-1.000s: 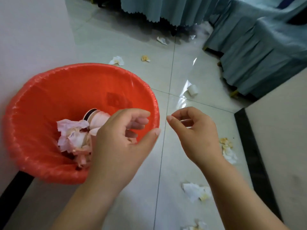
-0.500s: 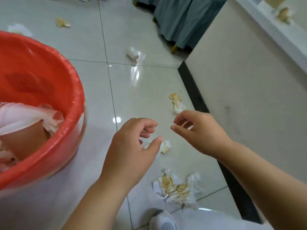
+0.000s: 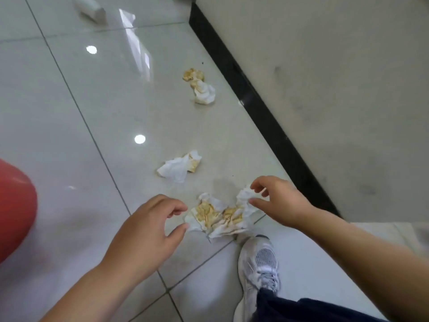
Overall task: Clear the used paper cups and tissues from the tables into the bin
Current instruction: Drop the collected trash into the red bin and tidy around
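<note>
Spread flat on the glossy tiled floor (image 3: 69, 112) at 6 o'clock: a crumpled white near tissue (image 3: 218, 217), creased and blotched yellow-brown across its middle, clean only at the ragged edges. At its 9 o'clock edge, the left hand (image 3: 148, 231), fingers loosely curled and gripping nothing, thumb tip just beside the paper. At its 2 o'clock corner, the right hand (image 3: 278, 201), forefinger and thumb parted either side of a raised white fold, not closed on it. Toward 12 o'clock from there, a smaller middle tissue (image 3: 178, 167), mostly white with one tan-stained end; farther along the same line, a far tissue (image 3: 199, 86), balled up, brown on top and white below. Near the frame's 11 o'clock edge, a white cup (image 3: 91, 8) lying on its side. At 9 o'clock, the red bin (image 3: 14, 210), only its curved side in view. At 5 o'clock, a white shoe (image 3: 260, 263), just beside the near tissue. Along the right, black skirting (image 3: 255, 94).
</note>
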Demonstrator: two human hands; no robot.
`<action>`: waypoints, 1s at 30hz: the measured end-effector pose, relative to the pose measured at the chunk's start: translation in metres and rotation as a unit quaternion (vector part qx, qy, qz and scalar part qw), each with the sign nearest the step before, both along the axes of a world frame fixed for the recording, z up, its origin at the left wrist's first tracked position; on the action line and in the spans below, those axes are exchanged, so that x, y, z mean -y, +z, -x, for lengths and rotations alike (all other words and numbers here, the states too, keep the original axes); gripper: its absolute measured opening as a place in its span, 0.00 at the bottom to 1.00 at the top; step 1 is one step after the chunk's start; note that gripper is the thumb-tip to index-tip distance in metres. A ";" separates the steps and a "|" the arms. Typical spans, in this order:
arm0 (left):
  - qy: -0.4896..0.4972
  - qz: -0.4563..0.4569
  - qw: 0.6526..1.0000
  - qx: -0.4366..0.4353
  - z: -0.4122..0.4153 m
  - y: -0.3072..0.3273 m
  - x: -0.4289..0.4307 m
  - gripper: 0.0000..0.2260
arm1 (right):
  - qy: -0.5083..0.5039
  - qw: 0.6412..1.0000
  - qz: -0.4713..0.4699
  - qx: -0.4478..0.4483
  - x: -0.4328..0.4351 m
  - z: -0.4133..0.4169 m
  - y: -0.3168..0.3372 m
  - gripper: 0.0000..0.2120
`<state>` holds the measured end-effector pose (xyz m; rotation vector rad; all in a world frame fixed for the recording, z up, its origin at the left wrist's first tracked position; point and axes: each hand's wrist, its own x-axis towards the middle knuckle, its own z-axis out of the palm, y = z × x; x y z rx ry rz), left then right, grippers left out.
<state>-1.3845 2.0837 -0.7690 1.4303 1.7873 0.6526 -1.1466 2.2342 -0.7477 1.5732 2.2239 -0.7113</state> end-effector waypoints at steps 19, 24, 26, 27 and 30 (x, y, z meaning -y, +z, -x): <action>0.014 0.063 0.996 -0.061 -0.021 -0.035 -0.013 0.11 | 0.089 0.988 0.053 0.114 0.010 -0.011 -0.150 0.29; 0.008 0.072 0.995 -0.064 -0.027 -0.038 -0.013 0.10 | 0.025 0.999 0.007 0.020 -0.017 -0.024 -0.144 0.20; 0.019 0.068 0.995 -0.064 -0.029 -0.038 -0.015 0.10 | -0.006 1.000 -0.010 -0.013 -0.025 -0.019 -0.138 0.22; 0.022 0.067 0.995 -0.065 -0.029 -0.038 -0.015 0.10 | -0.012 0.999 -0.024 -0.028 -0.027 -0.015 -0.135 0.24; 0.026 0.075 0.994 -0.070 -0.027 -0.038 -0.012 0.10 | 0.050 0.996 -0.054 -0.056 -0.025 0.000 -0.124 0.29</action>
